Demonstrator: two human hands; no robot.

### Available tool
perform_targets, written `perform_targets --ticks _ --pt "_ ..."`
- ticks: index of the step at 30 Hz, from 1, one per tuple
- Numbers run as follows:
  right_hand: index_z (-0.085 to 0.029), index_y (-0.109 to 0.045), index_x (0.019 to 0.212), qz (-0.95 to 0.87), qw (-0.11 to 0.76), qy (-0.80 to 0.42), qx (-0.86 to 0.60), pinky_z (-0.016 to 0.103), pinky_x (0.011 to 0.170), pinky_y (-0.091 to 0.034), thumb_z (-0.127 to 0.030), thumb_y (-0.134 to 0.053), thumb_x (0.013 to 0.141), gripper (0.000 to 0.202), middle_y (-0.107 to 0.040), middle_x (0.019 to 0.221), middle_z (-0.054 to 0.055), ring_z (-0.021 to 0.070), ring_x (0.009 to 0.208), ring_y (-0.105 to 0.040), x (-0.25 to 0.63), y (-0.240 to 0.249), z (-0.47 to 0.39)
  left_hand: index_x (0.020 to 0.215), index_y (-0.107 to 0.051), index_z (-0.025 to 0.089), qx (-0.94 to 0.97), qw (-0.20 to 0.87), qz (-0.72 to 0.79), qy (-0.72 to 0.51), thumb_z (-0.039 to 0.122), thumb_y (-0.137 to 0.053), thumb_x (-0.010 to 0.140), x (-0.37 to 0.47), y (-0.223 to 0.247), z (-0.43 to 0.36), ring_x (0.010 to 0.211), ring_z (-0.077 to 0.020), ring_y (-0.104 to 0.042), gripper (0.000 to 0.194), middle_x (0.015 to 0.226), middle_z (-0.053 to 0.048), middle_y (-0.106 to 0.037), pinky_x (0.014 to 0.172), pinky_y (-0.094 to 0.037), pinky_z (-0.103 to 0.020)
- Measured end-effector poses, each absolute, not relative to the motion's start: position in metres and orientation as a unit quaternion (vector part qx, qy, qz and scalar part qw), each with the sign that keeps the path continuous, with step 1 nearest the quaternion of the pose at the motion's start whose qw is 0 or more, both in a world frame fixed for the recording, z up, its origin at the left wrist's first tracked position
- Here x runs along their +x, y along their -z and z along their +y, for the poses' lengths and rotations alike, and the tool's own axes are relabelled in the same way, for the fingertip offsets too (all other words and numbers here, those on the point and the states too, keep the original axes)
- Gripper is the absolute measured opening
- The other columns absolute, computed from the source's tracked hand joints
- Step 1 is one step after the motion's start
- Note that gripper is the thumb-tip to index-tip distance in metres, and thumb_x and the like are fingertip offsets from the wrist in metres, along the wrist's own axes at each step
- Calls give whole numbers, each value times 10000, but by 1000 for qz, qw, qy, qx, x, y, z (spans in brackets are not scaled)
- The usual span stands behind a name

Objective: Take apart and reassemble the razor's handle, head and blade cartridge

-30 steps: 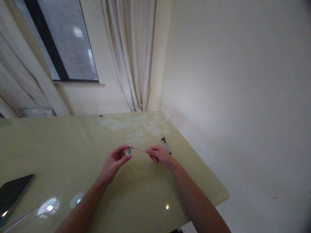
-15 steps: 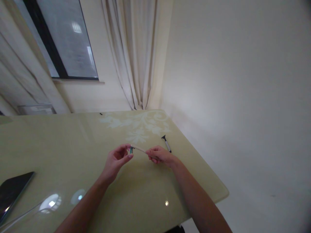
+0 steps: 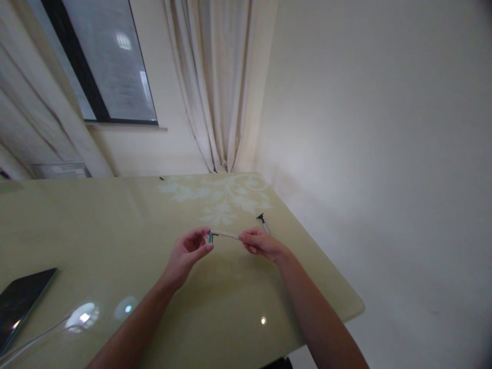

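Observation:
Between thumb and fingers, my left hand [image 3: 189, 254] holds a small green and dark piece [image 3: 210, 238] above the table. A thin, pale strip-like item [image 3: 226, 234] runs from that piece to the right, bending slightly. My right hand [image 3: 263, 243] pinches the strip's right end. Just behind my right hand lies a razor-like tool [image 3: 263, 222] with a black head and grey handle, its lower part hidden by the hand.
The glossy pale green table [image 3: 96, 230] has a floral pattern at its back. A dark flat device [image 3: 23, 300] lies at the left, with a pale cable [image 3: 38, 339] near it. A tiny dark item [image 3: 161, 178] is at the back edge. A wall borders the right side.
My right hand has moved slightly right and up, and more of the pale strip shows between the hands. It now covers the lower end of the razor-like tool.

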State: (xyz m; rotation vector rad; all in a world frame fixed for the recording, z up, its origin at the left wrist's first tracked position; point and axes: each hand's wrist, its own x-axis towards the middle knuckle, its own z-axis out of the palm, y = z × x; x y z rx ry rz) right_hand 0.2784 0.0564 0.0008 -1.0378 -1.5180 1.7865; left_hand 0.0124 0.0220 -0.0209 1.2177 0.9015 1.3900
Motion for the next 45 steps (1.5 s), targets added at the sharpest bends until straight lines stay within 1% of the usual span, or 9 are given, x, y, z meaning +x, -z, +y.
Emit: perform_targets --ticks 6,11,16,21,27,31,36,41,45 --pt "-144 -675 699 -608 218 -660 -383 211 420 -250 -672 -766 808 546 -542 509 -44 60 428 -396 279 0 56 1042 -808 212 509 515 374 -580 313 -956 677 13 16 20 680 -112 -522 406 750 12 -618 619 -436 -199" --pt "-160 -634 687 -587 279 -667 -365 219 419 -178 -632 -792 795 509 -451 457 -83 50 409 -311 280 -1 56 1049 -808 210 511 521 372 -573 310 -954 681 14 17 20 667 -108 -518 408 740 14 -614 604 -434 -195" --pt "-141 -689 716 -618 217 -663 -362 218 434 -234 -628 -770 825 506 -524 496 -54 59 429 -386 281 -3 56 1071 -804 218 505 517 372 -582 296 -954 687 10 19 22 695 -113 -533 420 771 8 -628 630 -452 -199" --pt "-159 -648 661 -595 288 -658 -362 230 425 -187 -600 -802 795 486 -458 436 -78 54 399 -319 279 -7 53 1066 -811 226 499 521 375 -582 297 -958 679 7 19 23 718 -115 -561 421 806 -1 -665 646 -464 -194" --pt "-139 -702 693 -622 229 -654 -365 232 443 -241 -595 -783 825 481 -518 472 -51 63 421 -387 274 -2 53 1044 -818 227 492 518 377 -590 295 -967 659 8 18 23 736 -120 -574 418 834 -9 -680 667 -481 -200" --pt "-160 -648 651 -590 280 -662 -368 246 431 -160 -602 -798 790 487 -431 411 -84 55 386 -299 277 -2 54 1049 -819 225 500 520 374 -582 299 -957 677 8 18 23 680 -110 -538 404 767 4 -649 615 -450 -195" --pt "-144 -678 674 -590 250 -667 -380 241 431 -168 -643 -774 803 525 -452 419 -72 56 396 -314 275 -3 54 1046 -817 229 499 524 371 -582 301 -964 665 10 17 21 693 -113 -537 414 778 5 -651 633 -453 -199" --pt "-163 -635 638 -560 311 -664 -386 238 433 -150 -628 -816 760 514 -393 402 -96 49 391 -257 277 -1 56 1043 -815 220 501 517 380 -580 314 -958 671 10 16 21 711 -126 -551 410 782 -3 -657 644 -455 -209" --pt "-150 -688 676 -584 266 -669 -376 242 427 -169 -640 -771 806 514 -446 420 -73 57 393 -306 276 0 56 1050 -811 213 498 516 382 -583 319 -957 665 9 16 21 722 -141 -568 425 797 -16 -666 650 -467 -226"
